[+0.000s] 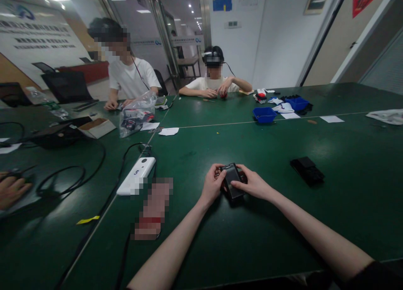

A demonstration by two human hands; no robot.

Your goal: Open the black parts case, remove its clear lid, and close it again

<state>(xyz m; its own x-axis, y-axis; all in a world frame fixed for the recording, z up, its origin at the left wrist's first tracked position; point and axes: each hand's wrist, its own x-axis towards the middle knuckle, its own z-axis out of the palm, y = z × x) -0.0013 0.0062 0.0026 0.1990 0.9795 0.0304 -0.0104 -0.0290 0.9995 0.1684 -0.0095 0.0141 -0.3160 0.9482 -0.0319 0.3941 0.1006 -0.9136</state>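
Both of my hands are closed around a black rectangular case-like object, held just over the green table. My left hand grips its left side, the thumb lying near the top edge. From the other side my right hand holds it, with the thumb pressed on its dark front face. The fingers behind the object are partly hidden, and its exact kind does not show. Off to the right, apart from my hands, lies another black object, which looks folded or boxy.
On my left lie a white power bank marked 5, a blurred-out reddish item and black cables. Farther off are a plastic bag and a blue tray. Two people sit opposite; another person's hand shows at far left.
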